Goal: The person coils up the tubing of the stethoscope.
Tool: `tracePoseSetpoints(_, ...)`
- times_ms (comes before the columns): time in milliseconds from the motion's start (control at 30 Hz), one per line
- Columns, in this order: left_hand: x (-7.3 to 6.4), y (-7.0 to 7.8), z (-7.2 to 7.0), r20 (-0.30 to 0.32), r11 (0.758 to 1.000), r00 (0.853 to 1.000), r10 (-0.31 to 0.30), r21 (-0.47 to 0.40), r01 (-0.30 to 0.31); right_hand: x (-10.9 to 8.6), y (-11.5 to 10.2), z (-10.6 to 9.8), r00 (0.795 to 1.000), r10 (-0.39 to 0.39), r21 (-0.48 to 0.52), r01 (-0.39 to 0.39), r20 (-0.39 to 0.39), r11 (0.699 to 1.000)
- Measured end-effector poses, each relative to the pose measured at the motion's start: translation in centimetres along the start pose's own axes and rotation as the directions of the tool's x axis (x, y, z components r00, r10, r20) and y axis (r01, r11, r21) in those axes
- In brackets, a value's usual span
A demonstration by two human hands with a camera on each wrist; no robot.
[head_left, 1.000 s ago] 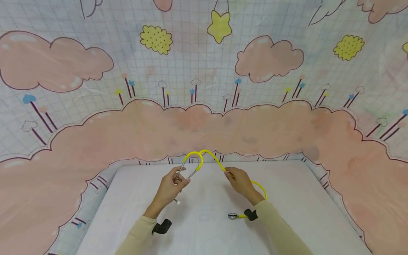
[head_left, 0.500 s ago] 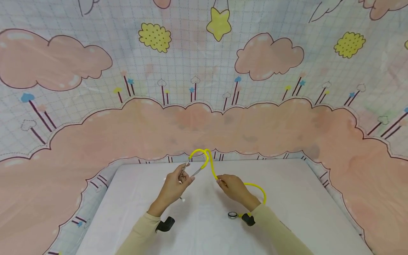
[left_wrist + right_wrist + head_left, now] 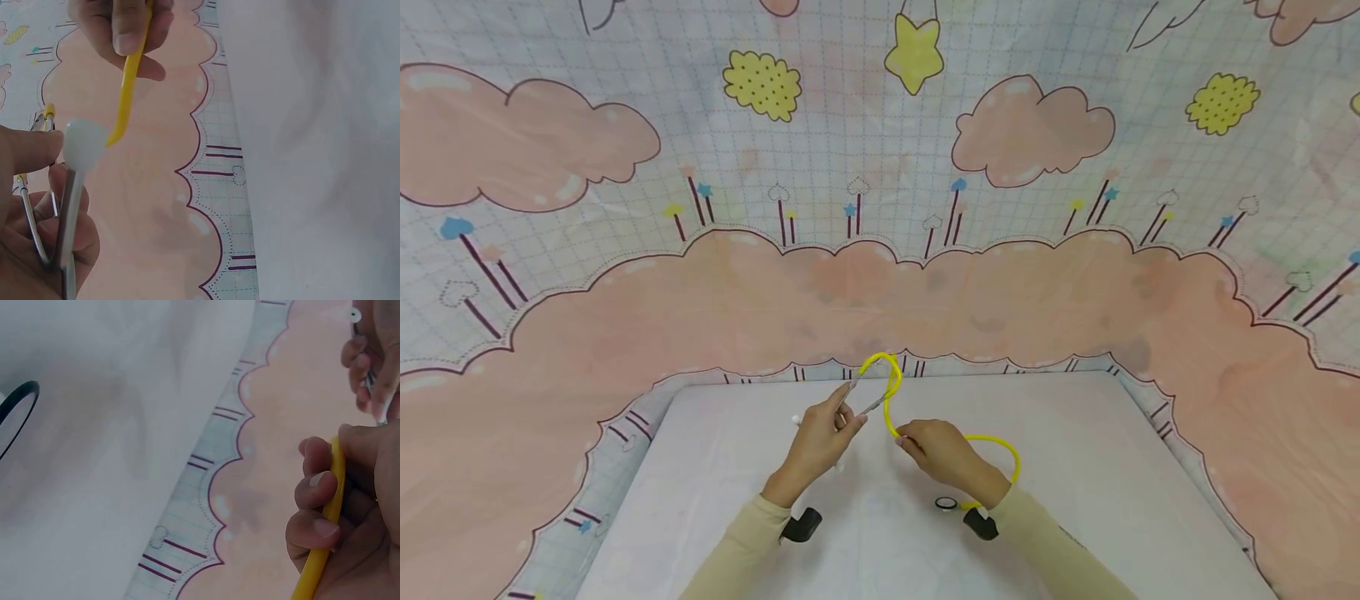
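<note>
A stethoscope with yellow tubing is held between both hands over the white table. My left hand grips its metal ear tubes, and a white ear tip stands up large in the left wrist view. The tubing arches above that hand, then drops to my right hand, whose fingers are curled round it. In the right wrist view the yellow tube runs across those fingers. Beyond the right hand the tubing loops back to the round chest piece, low over the table near the right wrist.
The white table spreads under both hands. Behind and beside it hangs a cloth printed with pink clouds, stars and hearts. A black wrist camera sits on the left wrist, another black camera on the right.
My right hand has moved left and a little nearer, still gripping the tubing. My left hand has shifted right with the ear tubes, so the yellow arch is narrower and the hands are closer together.
</note>
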State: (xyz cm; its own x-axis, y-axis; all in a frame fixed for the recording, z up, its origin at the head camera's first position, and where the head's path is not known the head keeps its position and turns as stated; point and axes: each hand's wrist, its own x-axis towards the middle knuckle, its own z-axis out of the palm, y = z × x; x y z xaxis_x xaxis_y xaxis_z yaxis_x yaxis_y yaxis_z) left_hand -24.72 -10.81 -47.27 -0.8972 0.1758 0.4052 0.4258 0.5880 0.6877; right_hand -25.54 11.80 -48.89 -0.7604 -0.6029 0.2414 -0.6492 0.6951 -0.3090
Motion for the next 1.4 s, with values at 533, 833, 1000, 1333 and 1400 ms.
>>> tracePoseSetpoints(533, -0.2, 0.2, 0.3, 0.068, 0.996, 0.998, -0.020, 0.088, 0.014, -0.3, -1.5, -3.1, 0.974, -0.222, -0.104, 0.217, -0.039, 0.971)
tracePoseSetpoints(833, -0.6, 0.6, 0.1, 0.168, 0.990, 0.986, -0.008, 0.138, -0.015, 0.2, -1.7, -4.4, 0.946, -0.313, -0.169, 0.296, -0.082, 0.940)
tracePoseSetpoints(1000, -0.8, 0.7, 0.0, 0.239, 0.986, 0.971, 0.005, 0.161, -0.044, 0.6, -1.3, -4.9, 0.924, -0.364, -0.153, 0.345, -0.116, 0.926)
tracePoseSetpoints(1333, -1.4, 0.8, 0.1, 0.390, 0.987, 0.918, 0.068, 0.109, -0.120, 0.7, -1.0, -5.5, 0.923, -0.373, -0.076, 0.367, -0.096, 0.927)
tracePoseSetpoints(1400, -1.4, 0.8, 0.1, 0.407, 0.985, 0.910, 0.084, 0.102, -0.137, 0.7, -1.0, -5.6, 0.914, -0.390, -0.093, 0.381, -0.114, 0.920)
